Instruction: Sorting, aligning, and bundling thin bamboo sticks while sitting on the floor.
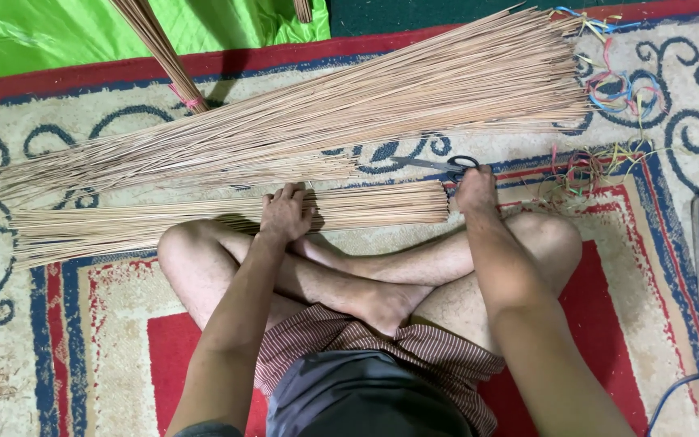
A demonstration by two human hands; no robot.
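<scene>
I see the left hand [286, 212] pressed flat on the small stick bundle [204, 220], which lies on the rug [107, 324] just before the crossed legs. The right hand [476, 191] is closed against the bundle's cut end, touching black scissors [446, 165] just beyond this bundle.

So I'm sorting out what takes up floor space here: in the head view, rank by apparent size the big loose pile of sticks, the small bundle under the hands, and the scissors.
1. Big loose pile of sticks
2. Small bundle
3. Scissors, partly hidden by the right hand

The left hand rests on the small bundle.
</scene>
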